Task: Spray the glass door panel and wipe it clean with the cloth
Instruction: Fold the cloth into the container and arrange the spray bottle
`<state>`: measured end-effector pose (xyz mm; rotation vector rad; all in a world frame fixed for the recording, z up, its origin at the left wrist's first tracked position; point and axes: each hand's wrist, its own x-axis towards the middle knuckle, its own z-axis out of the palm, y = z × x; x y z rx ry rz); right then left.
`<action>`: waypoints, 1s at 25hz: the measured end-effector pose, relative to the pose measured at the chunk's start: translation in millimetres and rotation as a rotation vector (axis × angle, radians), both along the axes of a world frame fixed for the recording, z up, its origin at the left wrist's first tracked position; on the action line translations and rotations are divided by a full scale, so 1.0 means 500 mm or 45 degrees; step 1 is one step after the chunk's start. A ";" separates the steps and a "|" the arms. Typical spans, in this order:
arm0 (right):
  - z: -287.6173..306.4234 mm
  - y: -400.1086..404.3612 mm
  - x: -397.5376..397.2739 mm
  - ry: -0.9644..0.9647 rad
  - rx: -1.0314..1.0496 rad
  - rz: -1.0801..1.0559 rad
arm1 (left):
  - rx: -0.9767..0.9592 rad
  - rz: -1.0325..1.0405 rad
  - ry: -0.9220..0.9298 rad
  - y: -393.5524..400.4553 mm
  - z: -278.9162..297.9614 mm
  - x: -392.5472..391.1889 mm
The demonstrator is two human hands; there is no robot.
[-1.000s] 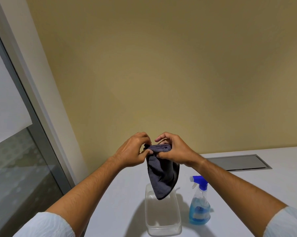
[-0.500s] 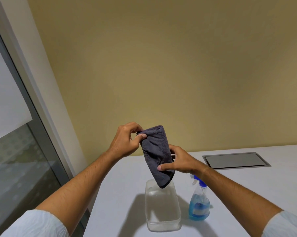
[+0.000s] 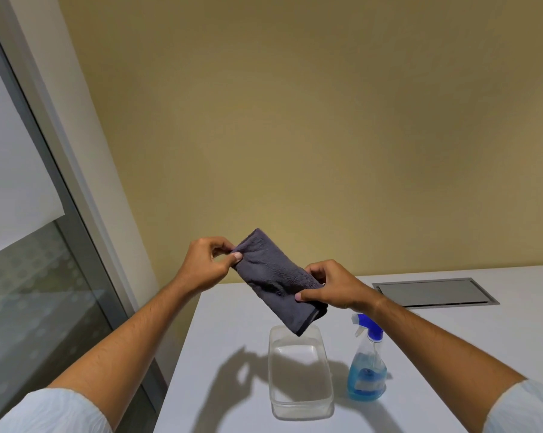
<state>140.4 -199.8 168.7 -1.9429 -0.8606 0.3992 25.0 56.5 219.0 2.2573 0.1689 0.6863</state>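
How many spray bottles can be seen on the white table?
1. The spray bottle stands on the white table, right of the clear container, below the right hand. No other shows.

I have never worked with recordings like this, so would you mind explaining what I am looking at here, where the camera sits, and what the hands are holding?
There is no machine here: these are a person's two bare hands, filmed by a wide-angle camera worn on the head, looking forward and down. That is why both forearms reach in from the bottom corners.

The left hand pinches the upper end of a dark grey cloth, and the right hand grips its lower part, so the folded cloth is held tilted in the air between them.

Below, on the white table, stand a clear plastic tub and, to its right, a spray bottle with blue liquid and a blue nozzle. A grey metal hatch is set into the tabletop further back.

The glass door to be cleaned is on the left, with a beige wall behind.
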 end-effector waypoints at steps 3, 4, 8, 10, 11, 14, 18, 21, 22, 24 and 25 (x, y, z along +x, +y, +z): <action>0.013 -0.001 0.007 -0.044 -0.109 0.068 | -0.011 -0.119 0.123 0.013 -0.018 -0.018; 0.016 -0.001 0.008 -0.056 -0.142 0.086 | -0.022 -0.159 0.140 0.012 -0.021 -0.021; 0.028 0.001 0.009 -0.146 -0.282 0.121 | 0.044 -0.257 0.178 -0.002 -0.031 -0.026; 0.031 0.002 0.008 -0.174 -0.337 0.139 | 0.093 -0.268 0.208 -0.006 -0.034 -0.022; 0.031 0.003 0.007 -0.178 -0.354 0.141 | 0.129 -0.278 0.235 -0.008 -0.037 -0.020; 0.029 0.001 0.006 -0.184 -0.377 0.128 | 0.229 -0.324 0.303 -0.011 -0.052 -0.018; 0.021 -0.003 0.008 -0.153 -0.393 0.102 | 0.293 -0.362 0.368 -0.009 -0.078 -0.013; 0.012 -0.001 0.006 -0.118 -0.419 0.082 | 0.428 -0.330 0.370 -0.012 -0.096 -0.005; 0.007 0.000 0.004 -0.123 -0.429 0.059 | 0.443 -0.305 0.364 -0.014 -0.101 -0.002; -0.008 0.004 0.000 -0.191 -0.479 -0.046 | 0.462 -0.257 0.359 -0.015 -0.111 0.003; -0.015 0.007 -0.002 -0.246 -0.526 -0.112 | 0.471 -0.238 0.364 -0.015 -0.119 0.006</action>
